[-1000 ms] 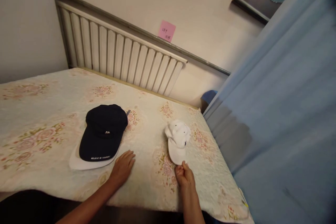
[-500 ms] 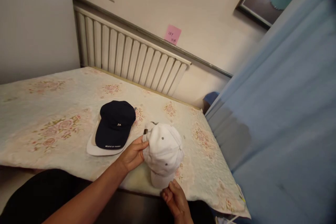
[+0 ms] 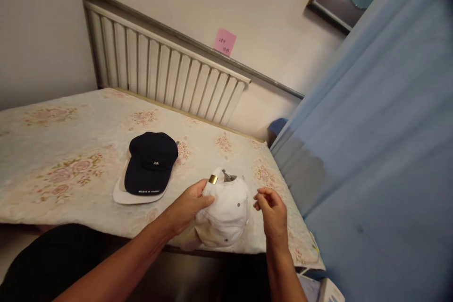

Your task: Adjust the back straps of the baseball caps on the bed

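My left hand grips the left side of a white cap, thumb on the outside and fingers mostly hidden behind. The cap's back strap, with a brass-coloured buckle, faces up and away. Its brim pokes out low on the left, partly covered. To the right of the cap, my right hand is raised off it, fingers loosely bent with nothing visible in them. A navy cap with small white lettering lies to the left, on top of a light cap whose white brim shows underneath.
The caps are over a bed with a floral sheet. Behind it are a white radiator and a wall with a pink note. A blue curtain hangs on the right, and a white box is at lower right.
The white cap has been turned so its strap opening faces away and its brim points lower left. My right hand has left the brim and moved up to the right. My left hand still holds on.
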Available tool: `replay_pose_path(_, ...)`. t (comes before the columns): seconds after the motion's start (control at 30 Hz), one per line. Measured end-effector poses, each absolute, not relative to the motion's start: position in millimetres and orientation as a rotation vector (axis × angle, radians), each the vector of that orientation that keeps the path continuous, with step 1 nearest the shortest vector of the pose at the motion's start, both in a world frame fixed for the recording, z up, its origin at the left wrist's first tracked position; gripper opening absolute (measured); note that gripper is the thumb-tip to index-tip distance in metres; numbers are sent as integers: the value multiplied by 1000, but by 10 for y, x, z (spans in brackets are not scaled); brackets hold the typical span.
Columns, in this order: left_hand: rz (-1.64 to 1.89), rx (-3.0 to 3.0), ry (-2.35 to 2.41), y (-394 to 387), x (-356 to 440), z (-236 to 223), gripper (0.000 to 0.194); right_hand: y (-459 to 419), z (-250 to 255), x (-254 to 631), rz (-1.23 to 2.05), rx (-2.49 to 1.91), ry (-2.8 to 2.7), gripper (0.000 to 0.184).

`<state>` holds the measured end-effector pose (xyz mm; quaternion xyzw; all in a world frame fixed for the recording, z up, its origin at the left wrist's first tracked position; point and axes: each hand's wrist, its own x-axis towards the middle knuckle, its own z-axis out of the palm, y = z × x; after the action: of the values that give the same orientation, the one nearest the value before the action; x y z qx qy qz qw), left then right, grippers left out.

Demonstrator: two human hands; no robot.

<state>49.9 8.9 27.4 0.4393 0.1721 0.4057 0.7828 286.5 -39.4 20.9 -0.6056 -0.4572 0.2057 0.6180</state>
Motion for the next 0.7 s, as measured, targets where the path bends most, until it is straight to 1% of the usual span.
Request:
replay_pose_path(0.07, 838, 1009, 399, 48, 548, 305, 38, -454, 613, 2649, 343, -1335, -1443, 8)
replay_pose_path(0.1, 823, 1039, 411, 26, 570, 322, 38, -484, 768, 2529, 263, -1292, -1665, 8)
replay_pose_path(0.17, 805, 1112, 425, -20, 604, 360, 35, -524, 969, 2316, 99, -1190, -2045, 19)
replay_pose_path(0.2, 808, 1155, 433, -43, 617, 379, 32, -532, 1016, 2238, -9, -1186, -2227, 24)
replay_pose_path(0.23, 812, 1195, 443, -65, 626, 397, 30, -531, 1035, 2182, -147, -1211, -2352, 24)
replay_pose_path(0.33, 804, 1265, 492, -113, 639, 427, 25, -494, 968, 2138, -520, -1262, -2587, 19)
replay_pose_path(0.4, 787, 1278, 512, -124, 639, 419, 23, -457, 873, 2174, -637, -1247, -2648, 17)
replay_pose_path(0.43, 781, 1283, 519, -125, 639, 407, 22, -440, 823, 2199, -643, -1239, -2645, 17)
replay_pose_path(0.5, 771, 1274, 516, -121, 639, 372, 23, -411, 735, 2249, -534, -1244, -2557, 15)
replay_pose_path(0.63, 700, 1156, 441, -117, 647, 310, 33, -390, 672, 2300, -9, -1321, -2125, 20)
replay_pose_path(0.7, 691, 1077, 416, -122, 650, 306, 31, -398, 710, 2297, 246, -1345, -1976, 20)
